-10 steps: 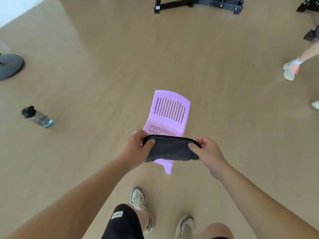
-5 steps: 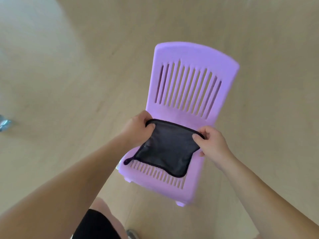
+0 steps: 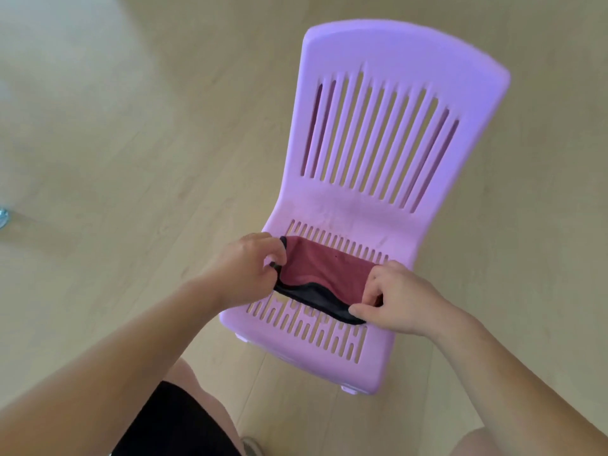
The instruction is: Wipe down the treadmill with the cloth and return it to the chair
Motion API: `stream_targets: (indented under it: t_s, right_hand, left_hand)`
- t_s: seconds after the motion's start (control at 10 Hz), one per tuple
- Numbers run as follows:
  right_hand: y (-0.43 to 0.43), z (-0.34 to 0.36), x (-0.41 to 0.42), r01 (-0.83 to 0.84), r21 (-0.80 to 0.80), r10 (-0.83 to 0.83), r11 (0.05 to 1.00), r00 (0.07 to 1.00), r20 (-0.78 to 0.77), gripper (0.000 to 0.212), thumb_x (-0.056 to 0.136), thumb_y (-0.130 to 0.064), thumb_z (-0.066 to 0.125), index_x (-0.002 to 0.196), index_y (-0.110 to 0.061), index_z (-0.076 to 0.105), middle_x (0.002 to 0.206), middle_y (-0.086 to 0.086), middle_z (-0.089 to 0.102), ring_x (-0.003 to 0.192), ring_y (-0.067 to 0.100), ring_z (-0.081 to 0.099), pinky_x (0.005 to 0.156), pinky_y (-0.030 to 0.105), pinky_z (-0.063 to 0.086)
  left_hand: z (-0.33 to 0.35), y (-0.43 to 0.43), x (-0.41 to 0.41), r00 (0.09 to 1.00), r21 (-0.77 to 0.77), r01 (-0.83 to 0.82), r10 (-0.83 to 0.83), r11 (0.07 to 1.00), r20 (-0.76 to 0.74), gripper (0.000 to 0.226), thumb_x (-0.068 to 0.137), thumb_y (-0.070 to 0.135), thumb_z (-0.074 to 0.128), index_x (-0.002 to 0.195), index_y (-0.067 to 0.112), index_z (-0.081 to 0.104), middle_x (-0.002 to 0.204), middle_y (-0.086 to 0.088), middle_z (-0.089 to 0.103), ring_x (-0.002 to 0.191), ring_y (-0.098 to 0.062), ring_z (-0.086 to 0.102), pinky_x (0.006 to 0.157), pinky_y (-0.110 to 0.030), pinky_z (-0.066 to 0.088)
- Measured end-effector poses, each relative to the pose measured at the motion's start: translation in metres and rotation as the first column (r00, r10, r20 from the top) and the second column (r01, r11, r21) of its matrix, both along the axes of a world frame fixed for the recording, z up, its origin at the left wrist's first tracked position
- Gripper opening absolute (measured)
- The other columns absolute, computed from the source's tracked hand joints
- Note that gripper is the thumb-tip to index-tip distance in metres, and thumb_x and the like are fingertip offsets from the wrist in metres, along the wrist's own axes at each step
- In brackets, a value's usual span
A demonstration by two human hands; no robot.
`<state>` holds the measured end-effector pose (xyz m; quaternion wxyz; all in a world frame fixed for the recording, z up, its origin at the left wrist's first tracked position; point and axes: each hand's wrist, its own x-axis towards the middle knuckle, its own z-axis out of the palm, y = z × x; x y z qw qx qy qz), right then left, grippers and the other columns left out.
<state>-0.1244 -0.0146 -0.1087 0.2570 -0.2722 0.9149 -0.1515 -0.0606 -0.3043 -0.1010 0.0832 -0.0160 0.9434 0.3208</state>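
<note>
A small purple slatted plastic chair stands on the wooden floor right in front of me. The cloth, dark on one side and maroon on the other, lies folded over on the chair's seat. My left hand pinches its left edge. My right hand pinches its right end, thumb on the dark lower fold. The treadmill is out of view.
Pale wooden floor surrounds the chair on all sides. A bit of a clear bottle shows at the left edge. My knees and black shorts fill the bottom of the view.
I have come closer to the chair. The cloth has been lowered onto the seat and folded over, so its maroon side now shows. Both hands still hold its ends.
</note>
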Motion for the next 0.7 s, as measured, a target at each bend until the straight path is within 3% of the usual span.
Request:
stream_targets:
  t_s: [0.1, 0.2, 0.3, 0.4, 0.5, 0.6, 0.7]
  right_hand:
    - [-0.011, -0.001, 0.001, 0.003, 0.042, 0.001, 0.999, 0.993, -0.115, 0.035, 0.087, -0.058, 0.061, 0.073, -0.028, 0.069, 0.077, -0.013, 0.06, 0.094, 0.011, 0.051, 0.068, 0.03, 0.046]
    - [-0.018, -0.002, -0.002, 0.026, -0.046, -0.033, 0.999, 0.986, -0.163, 0.024, 0.089, -0.056, 0.06, 0.098, -0.035, 0.068, 0.079, -0.018, 0.053, 0.092, 0.01, 0.05, 0.07, 0.028, 0.04]
    - [-0.021, -0.005, 0.003, -0.009, 0.002, 0.009, 1.0, 0.996, -0.084, 0.028, 0.092, -0.056, 0.057, 0.112, -0.038, 0.066, 0.089, -0.017, 0.048, 0.101, 0.011, 0.05, 0.08, 0.03, 0.046]
    - [-0.023, -0.012, 0.002, -0.029, 0.034, 0.03, 0.999, 0.999, -0.017, 0.028, 0.091, -0.056, 0.057, 0.112, -0.039, 0.065, 0.098, -0.015, 0.048, 0.109, 0.014, 0.05, 0.09, 0.034, 0.049]
    - [-0.028, -0.006, -0.004, -0.009, 0.045, 0.009, 0.999, 1.0, 0.014, 0.024, 0.091, -0.057, 0.058, 0.102, -0.039, 0.068, 0.088, -0.018, 0.055, 0.095, 0.009, 0.055, 0.083, 0.033, 0.052]
    - [-0.035, 0.018, -0.012, 0.136, -0.164, -0.127, 0.977, 0.99, 0.065, 0.022, 0.089, -0.055, 0.063, 0.096, -0.036, 0.072, 0.084, -0.02, 0.068, 0.083, 0.003, 0.065, 0.083, 0.034, 0.056]
    - [-0.047, 0.068, -0.018, 0.171, -0.454, -0.154, 0.875, 0.985, 0.075, 0.017, 0.092, -0.048, 0.064, 0.093, -0.035, 0.074, 0.087, -0.022, 0.072, 0.085, -0.003, 0.067, 0.085, 0.031, 0.056]
  left_hand:
    - [-0.022, 0.011, -0.003, 0.992, -0.157, 0.106, -0.116, 0.982, -0.058, 0.035, 0.08, 0.025, 0.053, 0.11, 0.029, 0.069, 0.106, 0.012, 0.062, 0.097, -0.016, 0.059, 0.081, -0.035, 0.05]
    - [-0.035, 0.022, -0.001, 0.975, -0.288, 0.197, -0.218, 0.937, -0.042, 0.023, 0.085, 0.038, 0.06, 0.104, 0.032, 0.071, 0.106, 0.012, 0.06, 0.099, -0.018, 0.055, 0.08, -0.039, 0.051]
    - [-0.038, 0.019, 0.002, 0.964, -0.4, 0.22, -0.261, 0.89, -0.051, 0.012, 0.084, 0.023, 0.061, 0.079, 0.029, 0.07, 0.092, 0.009, 0.059, 0.088, -0.022, 0.054, 0.075, -0.04, 0.049]
    - [-0.034, 0.016, -0.002, 0.978, -0.462, 0.161, -0.205, 0.872, -0.046, 0.017, 0.079, 0.015, 0.057, 0.073, 0.025, 0.068, 0.086, 0.01, 0.058, 0.09, -0.023, 0.052, 0.076, -0.035, 0.042]
    - [-0.034, 0.023, -0.006, 0.99, -0.442, 0.113, -0.14, 0.89, -0.028, 0.024, 0.082, 0.023, 0.047, 0.082, 0.026, 0.071, 0.09, 0.012, 0.058, 0.093, -0.02, 0.049, 0.084, -0.037, 0.046]
    - [-0.033, 0.03, -0.005, 0.979, -0.326, 0.014, -0.079, 0.945, -0.187, 0.036, 0.085, 0.03, 0.041, 0.1, 0.026, 0.073, 0.093, 0.009, 0.061, 0.09, -0.021, 0.054, 0.076, -0.041, 0.053]
    - [-0.024, 0.032, -0.005, 0.954, -0.165, -0.084, 0.031, 0.983, -0.299, 0.03, 0.09, 0.025, 0.051, 0.115, 0.026, 0.068, 0.098, 0.011, 0.058, 0.093, -0.018, 0.056, 0.072, -0.039, 0.054]
